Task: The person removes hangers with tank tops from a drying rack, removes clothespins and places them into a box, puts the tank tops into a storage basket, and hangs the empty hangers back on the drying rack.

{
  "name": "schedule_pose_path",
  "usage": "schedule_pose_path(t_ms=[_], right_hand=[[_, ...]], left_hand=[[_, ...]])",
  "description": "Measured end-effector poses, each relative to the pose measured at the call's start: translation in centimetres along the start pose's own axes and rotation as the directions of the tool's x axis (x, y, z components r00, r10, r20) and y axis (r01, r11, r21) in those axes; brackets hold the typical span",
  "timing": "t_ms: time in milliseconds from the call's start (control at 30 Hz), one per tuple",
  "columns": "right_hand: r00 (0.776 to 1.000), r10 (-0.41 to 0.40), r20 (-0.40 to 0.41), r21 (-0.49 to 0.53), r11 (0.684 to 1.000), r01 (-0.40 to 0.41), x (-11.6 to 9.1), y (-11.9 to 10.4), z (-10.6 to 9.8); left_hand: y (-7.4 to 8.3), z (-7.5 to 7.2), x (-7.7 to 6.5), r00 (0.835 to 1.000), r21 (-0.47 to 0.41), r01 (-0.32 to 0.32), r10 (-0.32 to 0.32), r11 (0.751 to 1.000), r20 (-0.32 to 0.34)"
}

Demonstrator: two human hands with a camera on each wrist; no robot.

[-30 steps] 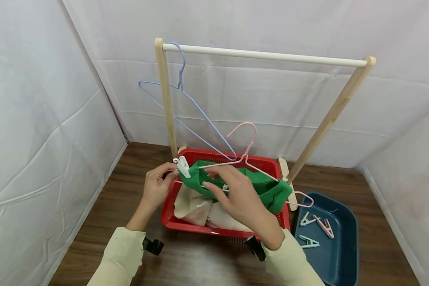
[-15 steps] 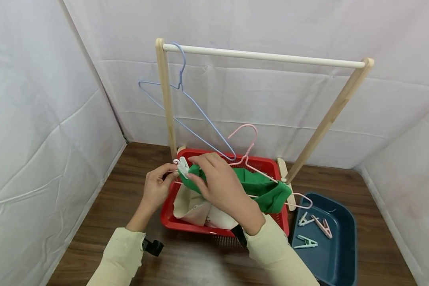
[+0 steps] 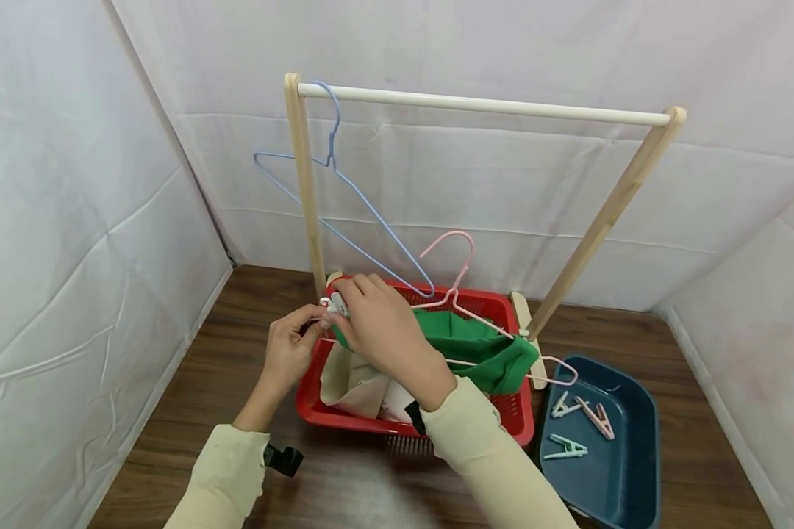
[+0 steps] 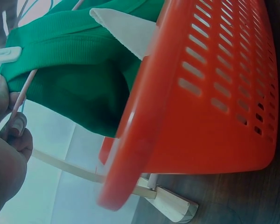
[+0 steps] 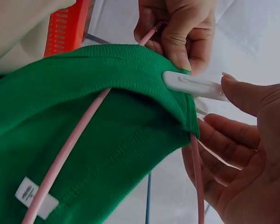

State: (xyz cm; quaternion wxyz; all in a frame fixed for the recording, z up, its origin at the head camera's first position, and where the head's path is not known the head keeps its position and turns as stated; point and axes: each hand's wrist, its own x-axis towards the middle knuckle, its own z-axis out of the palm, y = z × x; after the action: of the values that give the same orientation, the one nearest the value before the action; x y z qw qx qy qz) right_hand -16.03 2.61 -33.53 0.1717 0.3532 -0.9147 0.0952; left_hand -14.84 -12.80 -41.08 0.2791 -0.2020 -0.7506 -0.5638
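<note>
A green garment with ribbed edges (image 3: 463, 338) lies over the red basket, with a pink hanger (image 5: 73, 144) threaded inside it. A white clothes peg (image 5: 189, 84) is clipped over the garment's left edge. My left hand (image 3: 288, 349) pinches the hanger's left end close to the peg, as the left wrist view also shows. Over the garment's left part, my right hand (image 3: 384, 323) holds the peg's tail. Its thumb touches one peg arm and its curled fingers are behind the other. In the head view the right hand hides part of the peg and garment.
The red basket (image 3: 517, 419) also holds cream cloth (image 3: 353, 389). Behind it stands a wooden rack with a white rail (image 3: 490, 105), where a blue hanger (image 3: 377, 218) hangs at left. A dark blue tray (image 3: 618, 470) with several pegs sits at right.
My right hand has moved left along the garment to the white clothes peg and taken its tail. My left hand has stayed at the hanger's end.
</note>
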Motion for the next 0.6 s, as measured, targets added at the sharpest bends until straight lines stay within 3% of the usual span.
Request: schedule_pose_path(t_ms=[233,600], right_hand=[[0.996,0.078,0.041,-0.067,0.995,-0.076,0.6,-0.3,0.7],[0.993,0.112,0.022,0.025,0.993,-0.112,0.6,-0.4,1.2]], left_hand=[[-0.1,-0.1,-0.1,1.000,0.022,0.007,-0.006,1.000,-0.008],[-0.2,0.1,0.0,0.999,0.005,0.029,-0.029,1.000,-0.017]])
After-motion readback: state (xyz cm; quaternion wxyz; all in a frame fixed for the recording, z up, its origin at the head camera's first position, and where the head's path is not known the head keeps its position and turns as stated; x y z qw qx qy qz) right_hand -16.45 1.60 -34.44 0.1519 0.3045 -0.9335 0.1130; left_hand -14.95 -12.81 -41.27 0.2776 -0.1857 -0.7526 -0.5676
